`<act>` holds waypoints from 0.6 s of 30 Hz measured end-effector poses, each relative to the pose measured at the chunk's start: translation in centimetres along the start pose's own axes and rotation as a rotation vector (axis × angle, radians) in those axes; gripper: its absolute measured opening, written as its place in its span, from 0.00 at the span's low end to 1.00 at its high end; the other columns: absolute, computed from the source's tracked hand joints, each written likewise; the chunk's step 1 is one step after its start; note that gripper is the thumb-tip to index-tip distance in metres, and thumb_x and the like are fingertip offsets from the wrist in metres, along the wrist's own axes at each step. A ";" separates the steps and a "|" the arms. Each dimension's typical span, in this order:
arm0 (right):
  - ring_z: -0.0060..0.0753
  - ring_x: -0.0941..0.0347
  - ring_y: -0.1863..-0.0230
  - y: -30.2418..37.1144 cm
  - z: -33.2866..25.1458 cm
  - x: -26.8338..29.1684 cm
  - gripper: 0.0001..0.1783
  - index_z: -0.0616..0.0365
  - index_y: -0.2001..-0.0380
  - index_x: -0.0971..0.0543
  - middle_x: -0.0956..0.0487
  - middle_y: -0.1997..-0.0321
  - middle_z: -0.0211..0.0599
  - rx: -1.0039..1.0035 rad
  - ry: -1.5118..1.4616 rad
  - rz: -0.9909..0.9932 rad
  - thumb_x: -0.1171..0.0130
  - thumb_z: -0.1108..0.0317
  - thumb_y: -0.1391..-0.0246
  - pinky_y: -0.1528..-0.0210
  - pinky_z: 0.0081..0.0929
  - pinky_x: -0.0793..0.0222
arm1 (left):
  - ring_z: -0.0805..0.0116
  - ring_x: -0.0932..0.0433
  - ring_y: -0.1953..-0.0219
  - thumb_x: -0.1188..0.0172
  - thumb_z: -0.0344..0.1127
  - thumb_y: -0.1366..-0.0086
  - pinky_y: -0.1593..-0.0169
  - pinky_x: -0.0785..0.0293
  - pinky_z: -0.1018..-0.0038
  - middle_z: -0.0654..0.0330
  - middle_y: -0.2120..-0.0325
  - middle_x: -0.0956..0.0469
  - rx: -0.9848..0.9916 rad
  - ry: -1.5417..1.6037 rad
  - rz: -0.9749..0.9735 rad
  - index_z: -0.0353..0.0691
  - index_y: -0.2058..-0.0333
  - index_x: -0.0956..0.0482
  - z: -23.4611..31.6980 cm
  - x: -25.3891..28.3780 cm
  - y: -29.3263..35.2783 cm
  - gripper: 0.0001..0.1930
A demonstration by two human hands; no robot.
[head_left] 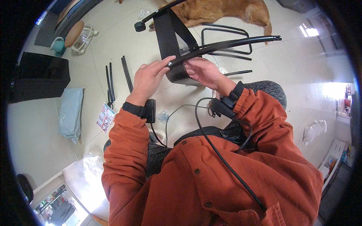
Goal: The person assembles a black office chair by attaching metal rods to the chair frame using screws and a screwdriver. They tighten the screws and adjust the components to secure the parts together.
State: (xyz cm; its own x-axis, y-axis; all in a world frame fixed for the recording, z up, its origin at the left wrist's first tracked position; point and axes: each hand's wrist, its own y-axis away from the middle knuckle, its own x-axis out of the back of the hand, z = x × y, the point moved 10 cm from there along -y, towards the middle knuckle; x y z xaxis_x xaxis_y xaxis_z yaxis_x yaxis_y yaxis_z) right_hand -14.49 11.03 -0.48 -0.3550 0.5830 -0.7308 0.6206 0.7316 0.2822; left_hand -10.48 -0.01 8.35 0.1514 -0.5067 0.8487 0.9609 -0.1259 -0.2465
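Note:
A black metal tube frame [226, 45] with a wide black band [166, 35] across it is held up in front of me. My left hand [149, 78] closes on the near end of the curved tube, index finger along it and thumb below, beside a small silver bolt [169, 64]. Under the same tube, my right hand [205, 73] has its fingers curled together against the bent edge of the band. What those fingertips grip is hidden. A round black cap [140, 26] tips the far end of another tube.
A brown-furred dog [230, 13] lies on the floor beyond the frame. Looped black tubing [226, 29] and loose black rods [126, 73] lie around. At left are a printed sheet [105, 117] and grey package [71, 115]; small bagged hardware [163, 116] lies near my lap. A black cable [222, 148] crosses my front.

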 end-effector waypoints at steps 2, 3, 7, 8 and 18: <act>0.16 0.36 0.74 0.3 -0.5 -0.4 0.11 0.58 0.69 0.26 0.27 0.72 0.26 0.016 0.022 0.012 0.50 0.61 0.44 0.70 0.15 0.36 | 0.66 0.29 0.75 0.48 0.37 0.41 0.66 0.35 0.74 0.63 0.75 0.26 0.003 0.011 -0.012 0.61 0.50 0.29 0.0 0.0 0.0 0.19; 0.17 0.35 0.74 0.4 -0.9 -1.0 0.11 0.57 0.70 0.26 0.27 0.73 0.26 0.033 0.038 -0.020 0.49 0.60 0.45 0.70 0.15 0.36 | 0.65 0.29 0.74 0.49 0.36 0.40 0.65 0.36 0.74 0.62 0.73 0.25 0.001 0.026 -0.024 0.60 0.49 0.30 0.0 -0.1 0.0 0.19; 0.19 0.33 0.76 0.1 -1.9 -1.5 0.13 0.59 0.73 0.25 0.28 0.77 0.27 0.026 0.205 0.083 0.46 0.59 0.48 0.72 0.17 0.37 | 0.64 0.29 0.74 0.50 0.36 0.39 0.66 0.37 0.73 0.61 0.72 0.25 0.004 0.041 -0.056 0.59 0.48 0.30 0.2 -0.2 -0.3 0.19; 0.19 0.33 0.77 0.2 -2.2 -1.2 0.14 0.60 0.74 0.25 0.28 0.78 0.27 0.035 0.249 0.162 0.46 0.59 0.48 0.73 0.18 0.37 | 0.64 0.29 0.74 0.50 0.36 0.39 0.66 0.37 0.73 0.61 0.73 0.25 0.004 0.033 -0.056 0.59 0.48 0.30 0.3 -0.2 -0.4 0.19; 0.23 0.30 0.77 1.0 -3.0 -1.0 0.18 0.67 0.74 0.26 0.26 0.76 0.34 0.064 0.394 0.343 0.47 0.58 0.48 0.73 0.23 0.34 | 0.61 0.26 0.69 0.50 0.38 0.39 0.62 0.34 0.71 0.58 0.67 0.23 0.059 0.035 -0.051 0.59 0.48 0.31 0.7 0.0 -0.1 0.19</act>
State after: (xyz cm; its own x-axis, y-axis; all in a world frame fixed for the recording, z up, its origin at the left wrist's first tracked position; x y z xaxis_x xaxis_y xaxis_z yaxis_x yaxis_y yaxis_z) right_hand -15.61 12.25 2.42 -0.3525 0.8829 -0.3103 0.7845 0.4596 0.4163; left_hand -10.41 0.58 8.64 0.0948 -0.5305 0.8424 0.9793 -0.1024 -0.1747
